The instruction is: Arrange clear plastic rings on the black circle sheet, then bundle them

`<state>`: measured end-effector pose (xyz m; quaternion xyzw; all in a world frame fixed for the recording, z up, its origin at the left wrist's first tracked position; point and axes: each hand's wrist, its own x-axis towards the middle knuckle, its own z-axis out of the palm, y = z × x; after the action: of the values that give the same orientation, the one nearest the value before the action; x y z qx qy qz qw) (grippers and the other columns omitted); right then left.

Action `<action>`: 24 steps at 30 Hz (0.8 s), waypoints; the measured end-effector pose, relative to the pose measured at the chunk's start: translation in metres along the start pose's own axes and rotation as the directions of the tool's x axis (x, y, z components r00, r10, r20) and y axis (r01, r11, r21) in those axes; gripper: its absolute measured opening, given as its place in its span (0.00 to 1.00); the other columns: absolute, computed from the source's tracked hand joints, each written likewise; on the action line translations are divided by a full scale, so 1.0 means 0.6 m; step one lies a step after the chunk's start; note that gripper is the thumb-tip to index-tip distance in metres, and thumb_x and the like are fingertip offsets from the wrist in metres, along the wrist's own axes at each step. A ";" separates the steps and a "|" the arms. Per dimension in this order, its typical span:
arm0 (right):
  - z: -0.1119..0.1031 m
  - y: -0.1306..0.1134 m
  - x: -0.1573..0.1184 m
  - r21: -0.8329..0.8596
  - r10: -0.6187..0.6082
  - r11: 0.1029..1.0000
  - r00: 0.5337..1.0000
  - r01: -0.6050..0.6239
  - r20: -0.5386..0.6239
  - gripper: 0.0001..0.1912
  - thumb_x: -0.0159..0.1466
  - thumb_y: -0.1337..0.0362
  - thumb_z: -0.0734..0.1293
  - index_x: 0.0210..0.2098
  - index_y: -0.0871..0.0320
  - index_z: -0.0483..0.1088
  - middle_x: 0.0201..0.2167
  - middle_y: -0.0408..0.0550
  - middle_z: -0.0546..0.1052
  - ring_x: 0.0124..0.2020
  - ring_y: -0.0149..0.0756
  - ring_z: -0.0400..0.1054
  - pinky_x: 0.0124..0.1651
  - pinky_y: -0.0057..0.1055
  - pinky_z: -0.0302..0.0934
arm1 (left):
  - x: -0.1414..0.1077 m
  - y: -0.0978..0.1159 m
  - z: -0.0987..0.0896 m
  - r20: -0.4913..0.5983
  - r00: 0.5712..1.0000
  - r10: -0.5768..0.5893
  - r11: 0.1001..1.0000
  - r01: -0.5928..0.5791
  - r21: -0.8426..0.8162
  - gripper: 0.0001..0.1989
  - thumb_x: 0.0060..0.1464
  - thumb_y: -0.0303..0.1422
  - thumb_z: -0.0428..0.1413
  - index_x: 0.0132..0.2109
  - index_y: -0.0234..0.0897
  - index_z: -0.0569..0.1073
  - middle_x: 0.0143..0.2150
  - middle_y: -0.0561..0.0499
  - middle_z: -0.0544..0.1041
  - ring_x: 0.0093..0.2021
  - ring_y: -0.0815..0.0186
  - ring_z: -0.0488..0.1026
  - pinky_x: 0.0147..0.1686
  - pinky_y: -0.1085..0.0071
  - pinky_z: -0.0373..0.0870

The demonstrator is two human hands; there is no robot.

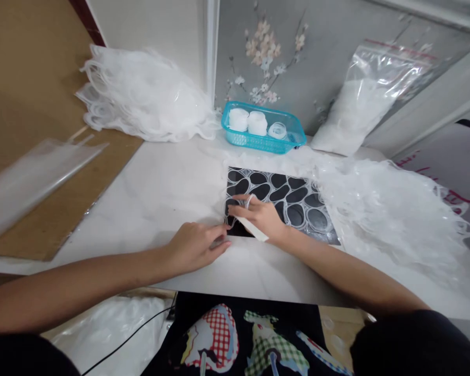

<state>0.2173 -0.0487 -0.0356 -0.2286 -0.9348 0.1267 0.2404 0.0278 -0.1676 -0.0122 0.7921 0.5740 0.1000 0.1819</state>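
A black sheet lies on the white table, covered with rows of whitish translucent rings. Over its left part is my right hand, fingers bent, with a thin ring looped at a finger and a white strip lying along the palm side. My left hand rests at the sheet's lower left corner, thumb and fingers apart, its fingertips touching the edge of the rings there. Nothing shows in its grasp.
Behind the sheet stands a blue basket with white coils. A pile of translucent rings spreads at right, another bagged pile at back left. A filled clear bag leans on the wall. Brown board lies left.
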 end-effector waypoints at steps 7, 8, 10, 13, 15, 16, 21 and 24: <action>-0.117 0.071 0.096 0.393 0.409 0.898 0.701 -0.197 -0.584 0.11 0.67 0.57 0.62 0.36 0.55 0.73 0.33 0.46 0.77 0.38 0.35 0.73 0.43 0.36 0.68 | -0.001 -0.007 -0.001 -0.080 0.997 0.001 0.998 0.004 0.059 0.14 0.61 0.40 0.52 0.49 0.41 0.76 0.39 0.54 0.82 0.35 0.62 0.80 0.32 0.68 0.72; -0.124 0.064 0.085 0.431 0.438 0.880 0.690 -0.200 -0.576 0.11 0.65 0.55 0.64 0.34 0.55 0.73 0.32 0.46 0.77 0.39 0.36 0.73 0.43 0.36 0.69 | 0.000 -0.010 -0.001 -0.116 0.993 0.024 0.997 -0.015 0.075 0.13 0.61 0.40 0.52 0.47 0.41 0.76 0.38 0.54 0.82 0.34 0.62 0.80 0.31 0.68 0.72; -0.122 0.042 0.048 0.529 0.531 0.810 0.700 -0.254 -0.478 0.11 0.62 0.53 0.68 0.32 0.55 0.73 0.32 0.47 0.78 0.39 0.37 0.74 0.39 0.34 0.69 | 0.003 -0.015 0.000 -0.196 0.977 0.080 0.993 -0.061 0.100 0.13 0.61 0.39 0.52 0.44 0.39 0.77 0.38 0.53 0.83 0.33 0.62 0.80 0.29 0.69 0.71; -0.101 0.015 -0.016 0.768 0.725 0.518 0.670 -0.377 -0.160 0.14 0.59 0.51 0.69 0.34 0.56 0.73 0.32 0.49 0.79 0.39 0.39 0.75 0.31 0.31 0.68 | 0.009 -0.017 0.001 -0.270 0.940 0.208 0.976 -0.180 0.125 0.12 0.62 0.38 0.52 0.43 0.38 0.76 0.43 0.53 0.82 0.33 0.65 0.80 0.28 0.71 0.70; -0.091 0.013 -0.044 0.869 0.777 0.256 0.625 -0.423 0.075 0.14 0.58 0.51 0.70 0.33 0.55 0.72 0.34 0.51 0.80 0.40 0.41 0.75 0.30 0.31 0.69 | 0.014 -0.011 0.002 -0.236 0.924 0.301 0.949 -0.265 0.173 0.12 0.63 0.38 0.50 0.40 0.38 0.76 0.50 0.53 0.80 0.33 0.67 0.80 0.25 0.73 0.68; -0.090 0.015 -0.053 0.891 0.775 0.148 0.611 -0.428 0.164 0.13 0.59 0.52 0.69 0.32 0.55 0.71 0.35 0.51 0.80 0.42 0.41 0.75 0.31 0.31 0.70 | 0.018 -0.006 0.002 -0.203 0.920 0.337 0.932 -0.295 0.209 0.12 0.64 0.38 0.50 0.38 0.37 0.75 0.52 0.52 0.78 0.32 0.67 0.80 0.23 0.73 0.67; -0.105 0.032 -0.058 0.958 0.739 -0.016 0.642 -0.287 0.205 0.12 0.62 0.52 0.66 0.28 0.52 0.70 0.39 0.46 0.79 0.48 0.38 0.73 0.45 0.35 0.71 | 0.036 0.025 0.008 -0.030 0.904 0.427 0.832 -0.380 0.403 0.14 0.64 0.40 0.49 0.39 0.36 0.74 0.56 0.49 0.75 0.29 0.65 0.78 0.18 0.71 0.61; -0.112 0.030 -0.053 0.961 0.707 0.144 0.704 -0.238 0.068 0.15 0.64 0.48 0.62 0.30 0.51 0.70 0.41 0.46 0.78 0.50 0.37 0.72 0.47 0.35 0.70 | 0.043 0.038 0.018 0.002 0.898 0.440 0.794 -0.390 0.465 0.15 0.65 0.40 0.48 0.40 0.35 0.74 0.56 0.44 0.75 0.27 0.66 0.77 0.18 0.71 0.61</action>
<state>0.2828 -0.0400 0.0029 -0.3596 -0.4843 0.6537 0.4569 0.0602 -0.1513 -0.0140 0.9123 0.4020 0.0424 -0.0655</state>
